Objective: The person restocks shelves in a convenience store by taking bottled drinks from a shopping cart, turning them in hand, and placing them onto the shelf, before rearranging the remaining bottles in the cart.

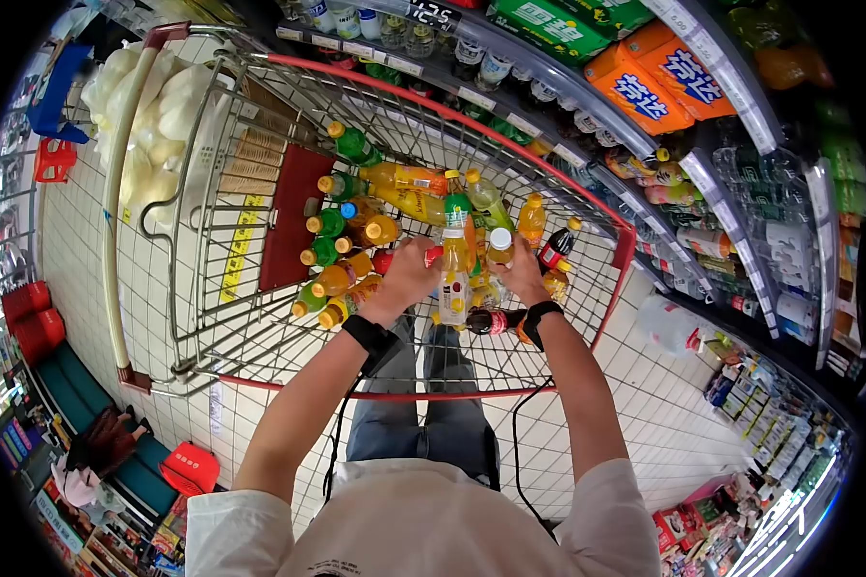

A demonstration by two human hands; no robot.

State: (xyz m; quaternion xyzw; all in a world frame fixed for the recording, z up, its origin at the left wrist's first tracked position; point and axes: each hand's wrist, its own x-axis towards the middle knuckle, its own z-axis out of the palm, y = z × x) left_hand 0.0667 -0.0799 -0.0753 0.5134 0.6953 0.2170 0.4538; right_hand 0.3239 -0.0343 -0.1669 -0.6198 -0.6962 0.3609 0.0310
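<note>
A metal shopping cart (631, 236) with red edging stands in front of me, holding several drink bottles. My left hand (409, 274) is inside it, its fingers closed around a bottle with a red cap (434, 255); most of that bottle is hidden. On the other side, my right hand (523, 276) grips a yellowish bottle with a white cap (500, 247). Between my hands stands a tall bottle with a pale label (454, 293). Green-capped and orange-capped bottles cluster on the left, among them a green bottle (354, 144). A dark cola bottle (494, 321) lies near my right wrist.
Shelves of drinks (548, 106) run along the cart's far and right sides, with orange multipacks (652, 79) on them. White bags (154, 130) hang by the cart handle (125, 240). Red baskets (34, 317) and a red stool (190, 468) are at left.
</note>
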